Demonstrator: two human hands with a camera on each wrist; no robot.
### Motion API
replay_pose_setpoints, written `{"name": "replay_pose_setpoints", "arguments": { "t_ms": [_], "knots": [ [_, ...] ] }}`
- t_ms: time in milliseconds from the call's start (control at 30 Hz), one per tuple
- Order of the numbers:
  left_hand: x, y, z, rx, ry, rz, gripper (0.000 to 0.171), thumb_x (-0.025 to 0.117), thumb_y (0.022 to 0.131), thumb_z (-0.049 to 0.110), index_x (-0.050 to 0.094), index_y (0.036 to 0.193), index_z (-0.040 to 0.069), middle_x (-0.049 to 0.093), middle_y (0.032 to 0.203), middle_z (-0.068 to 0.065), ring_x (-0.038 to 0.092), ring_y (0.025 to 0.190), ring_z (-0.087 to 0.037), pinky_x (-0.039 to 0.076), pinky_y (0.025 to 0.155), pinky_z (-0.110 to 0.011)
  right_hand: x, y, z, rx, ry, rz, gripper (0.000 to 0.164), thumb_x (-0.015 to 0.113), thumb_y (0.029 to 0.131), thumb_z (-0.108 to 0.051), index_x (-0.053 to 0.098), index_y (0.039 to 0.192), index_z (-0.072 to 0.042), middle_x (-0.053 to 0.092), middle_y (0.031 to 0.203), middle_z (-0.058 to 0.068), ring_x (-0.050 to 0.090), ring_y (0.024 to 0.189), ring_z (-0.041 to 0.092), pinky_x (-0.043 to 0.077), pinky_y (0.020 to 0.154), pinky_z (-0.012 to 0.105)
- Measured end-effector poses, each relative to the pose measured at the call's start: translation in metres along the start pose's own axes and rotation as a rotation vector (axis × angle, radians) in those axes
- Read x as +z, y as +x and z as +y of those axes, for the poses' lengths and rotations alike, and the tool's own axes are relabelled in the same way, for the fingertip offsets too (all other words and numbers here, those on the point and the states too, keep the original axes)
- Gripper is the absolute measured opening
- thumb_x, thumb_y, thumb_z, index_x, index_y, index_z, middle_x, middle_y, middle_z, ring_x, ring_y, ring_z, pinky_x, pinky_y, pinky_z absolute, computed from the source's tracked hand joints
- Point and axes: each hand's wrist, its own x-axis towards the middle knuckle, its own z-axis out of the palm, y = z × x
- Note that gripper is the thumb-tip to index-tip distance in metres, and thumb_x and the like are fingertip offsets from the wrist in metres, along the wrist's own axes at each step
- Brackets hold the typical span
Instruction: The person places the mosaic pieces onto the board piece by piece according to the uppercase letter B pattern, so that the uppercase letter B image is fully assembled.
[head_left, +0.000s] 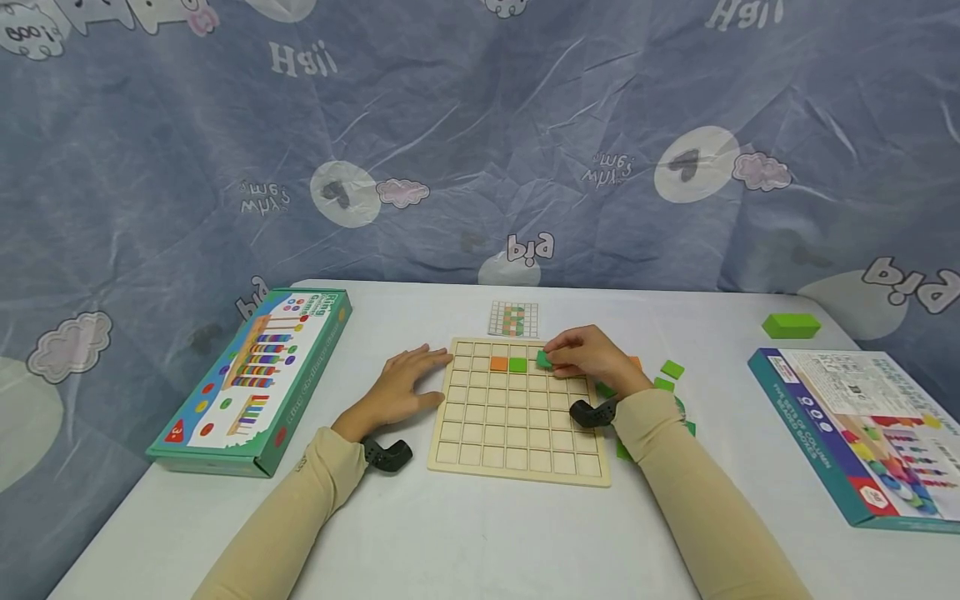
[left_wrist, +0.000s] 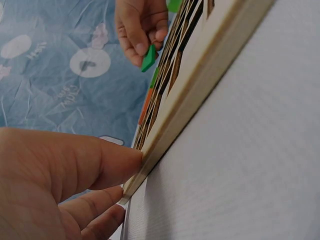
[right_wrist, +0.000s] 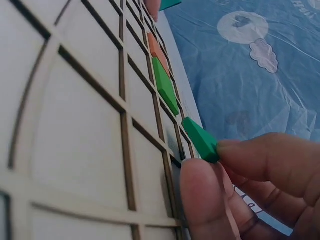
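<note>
A wooden grid board (head_left: pixel 495 433) lies on the white table. In its second row from the back sit an orange tile (head_left: pixel 498 363) and a light green tile (head_left: pixel 517 365), side by side. My right hand (head_left: pixel 588 358) pinches a darker green tile (right_wrist: pixel 200 140) between thumb and fingers, tilted just above the board to the right of the light green one. At the board's left edge, my left hand (head_left: pixel 405 385) is spread with fairly straight fingers, its thumb (left_wrist: pixel 117 160) and fingertips right at the wooden rim.
Loose green tiles (head_left: pixel 672 369) lie right of the board, partly hidden by the right arm. A small pattern card (head_left: pixel 513 319) lies behind it. A green box (head_left: pixel 255 375) stands left; another box (head_left: pixel 862 433) and a green block (head_left: pixel 791 326) are at right.
</note>
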Motion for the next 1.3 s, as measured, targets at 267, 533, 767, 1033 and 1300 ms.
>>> {"name": "replay_pose_setpoints", "arguments": {
  "t_ms": [267,533,767,1033,1300],
  "knots": [
    [0.0,0.0,0.0,0.004,0.003,0.004,0.07,0.068,0.093,0.025,0.054,0.158,0.005,0.047,0.167,-0.017,0.03,0.161,-0.044,0.015,0.128,-0.068,0.008,-0.001,-0.004,-0.019,-0.066,-0.001,0.028,0.068,0.103,0.001,0.066,0.126,0.017,0.071,0.096,0.01,0.072,0.075,0.01,0.064,0.074,0.026],
    [0.001,0.001,-0.001,0.002,0.006,0.006,0.07,0.068,0.093,0.025,0.054,0.158,0.006,0.047,0.167,-0.017,0.029,0.161,-0.043,0.014,0.129,-0.068,0.014,-0.002,-0.007,-0.047,-0.178,0.014,0.024,0.069,0.102,-0.001,0.071,0.122,0.014,0.073,0.097,0.014,0.072,0.074,0.011,0.065,0.073,0.028],
    [0.002,0.002,-0.003,0.004,0.014,0.001,0.069,0.068,0.093,0.025,0.054,0.158,0.006,0.046,0.167,-0.017,0.029,0.161,-0.043,0.014,0.129,-0.068,0.017,-0.001,-0.007,-0.044,-0.238,0.026,0.021,0.07,0.103,-0.002,0.073,0.119,0.011,0.074,0.095,0.014,0.072,0.072,0.01,0.065,0.073,0.029],
    [0.002,0.002,-0.002,-0.005,0.013,-0.014,0.071,0.068,0.092,0.026,0.053,0.159,0.007,0.045,0.169,-0.015,0.027,0.162,-0.041,0.012,0.13,-0.066,0.019,-0.001,-0.007,-0.034,-0.322,0.044,0.018,0.071,0.103,-0.004,0.076,0.116,0.008,0.073,0.088,0.01,0.07,0.067,0.008,0.064,0.069,0.027],
    [0.002,0.001,-0.002,-0.004,0.012,-0.007,0.071,0.068,0.092,0.026,0.054,0.159,0.006,0.046,0.168,-0.016,0.027,0.162,-0.042,0.013,0.129,-0.066,0.019,-0.001,-0.005,-0.037,-0.309,0.057,0.019,0.072,0.101,-0.006,0.076,0.116,0.007,0.073,0.087,0.009,0.071,0.068,0.008,0.064,0.071,0.028]
  ]
}}
